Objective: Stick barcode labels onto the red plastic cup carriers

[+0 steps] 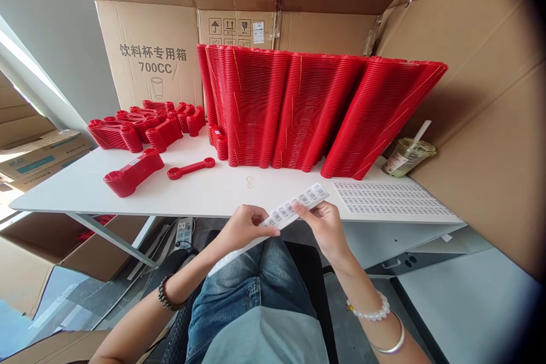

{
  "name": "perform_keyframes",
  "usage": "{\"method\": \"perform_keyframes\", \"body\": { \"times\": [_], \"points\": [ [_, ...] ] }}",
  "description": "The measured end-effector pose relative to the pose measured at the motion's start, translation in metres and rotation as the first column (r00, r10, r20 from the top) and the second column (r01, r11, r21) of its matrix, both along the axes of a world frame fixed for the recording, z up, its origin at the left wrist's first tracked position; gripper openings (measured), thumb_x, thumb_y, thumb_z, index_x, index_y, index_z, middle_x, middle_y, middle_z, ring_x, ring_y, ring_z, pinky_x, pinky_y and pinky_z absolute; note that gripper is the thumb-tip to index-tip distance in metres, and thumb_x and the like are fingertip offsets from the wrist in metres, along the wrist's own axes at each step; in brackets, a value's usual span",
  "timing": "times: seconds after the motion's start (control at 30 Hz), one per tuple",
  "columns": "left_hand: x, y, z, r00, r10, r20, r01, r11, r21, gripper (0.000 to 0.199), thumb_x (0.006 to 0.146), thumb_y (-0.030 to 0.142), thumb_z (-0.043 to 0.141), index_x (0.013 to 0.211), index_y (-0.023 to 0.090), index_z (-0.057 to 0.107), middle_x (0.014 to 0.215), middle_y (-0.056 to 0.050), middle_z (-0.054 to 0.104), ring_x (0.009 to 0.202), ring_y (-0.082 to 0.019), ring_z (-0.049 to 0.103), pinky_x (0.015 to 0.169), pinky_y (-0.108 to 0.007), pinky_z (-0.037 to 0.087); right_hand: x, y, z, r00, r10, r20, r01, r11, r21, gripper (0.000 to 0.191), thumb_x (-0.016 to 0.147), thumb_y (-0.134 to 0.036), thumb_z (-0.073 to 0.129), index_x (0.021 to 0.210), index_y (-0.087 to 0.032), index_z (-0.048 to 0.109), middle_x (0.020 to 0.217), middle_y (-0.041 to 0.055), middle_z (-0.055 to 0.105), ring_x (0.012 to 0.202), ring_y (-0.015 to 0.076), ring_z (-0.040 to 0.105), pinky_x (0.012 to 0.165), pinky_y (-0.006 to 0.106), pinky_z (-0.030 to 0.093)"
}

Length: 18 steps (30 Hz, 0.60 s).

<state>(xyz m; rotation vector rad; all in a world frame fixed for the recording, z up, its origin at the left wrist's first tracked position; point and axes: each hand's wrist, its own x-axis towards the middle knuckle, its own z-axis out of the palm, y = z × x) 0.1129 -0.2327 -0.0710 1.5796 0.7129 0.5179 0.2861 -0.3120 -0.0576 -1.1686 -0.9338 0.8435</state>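
Note:
A white strip of printed labels (pixel 285 213) stretches slantwise between my two hands, just off the table's front edge. My left hand (pixel 247 226) pinches its lower part between thumb and fingers, and a pale tail of the strip hangs down over my lap. Nearer the upper right end, my right hand (pixel 321 222) grips it with the thumb on the printed face. Beyond my hands, a rubber band (pixel 249 182) lies on the tabletop. To the left of it are a single flat red piece with ringed ends (pixel 191 168) and a short red stack (pixel 133 172).
Tall leaning stacks of red pieces (pixel 294 111) fill the table's back middle. Smaller red bundles (pixel 147 123) sit at the left. At the right are a label sheet (pixel 390 199) and a drink cup with a straw (pixel 407 156). Cardboard (pixel 153 51) walls the back and right.

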Motion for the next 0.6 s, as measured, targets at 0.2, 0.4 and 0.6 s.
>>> {"method": "perform_keyframes", "body": {
  "times": [0.2, 0.4, 0.6],
  "points": [
    [0.0, 0.001, 0.0, 1.0, 0.021, 0.015, -0.02, 0.997, -0.069, 0.05, 0.05, 0.045, 0.088, 0.052, 0.014, 0.048, 0.049, 0.007, 0.043, 0.049, -0.005, 0.032, 0.048, -0.021, 0.019, -0.018, 0.002, -0.009, 0.986, 0.165, -0.007, -0.165, 0.985, -0.047, 0.029, 0.061, -0.042, 0.087, 0.078, -0.021, 0.076, 0.083, 0.0046, 0.079, 0.081, 0.0253, 0.074, 0.082, 0.04, 0.059],
    [0.001, 0.0, -0.003, 0.999, 0.026, 0.019, -0.025, 0.999, -0.048, 0.054, 0.05, 0.045, 0.087, 0.05, 0.016, 0.042, 0.047, 0.008, 0.038, 0.049, -0.005, 0.029, 0.048, -0.021, 0.019, -0.027, 0.001, -0.014, 0.976, 0.22, 0.009, -0.219, 0.973, -0.074, 0.026, 0.066, -0.039, 0.084, 0.083, -0.022, 0.077, 0.088, 0.0044, 0.079, 0.09, 0.027, 0.074, 0.089, 0.042, 0.058],
    [0.004, 0.001, -0.004, 0.999, 0.04, 0.031, -0.038, 0.996, -0.075, 0.053, 0.047, 0.044, 0.088, 0.048, 0.016, 0.043, 0.046, 0.007, 0.041, 0.048, -0.004, 0.031, 0.047, -0.02, 0.02, -0.022, 0.0, -0.01, 0.972, 0.23, 0.048, -0.224, 0.97, -0.097, 0.028, 0.066, -0.041, 0.083, 0.084, -0.021, 0.076, 0.09, 0.0058, 0.079, 0.09, 0.028, 0.074, 0.089, 0.044, 0.058]
  ]
}}
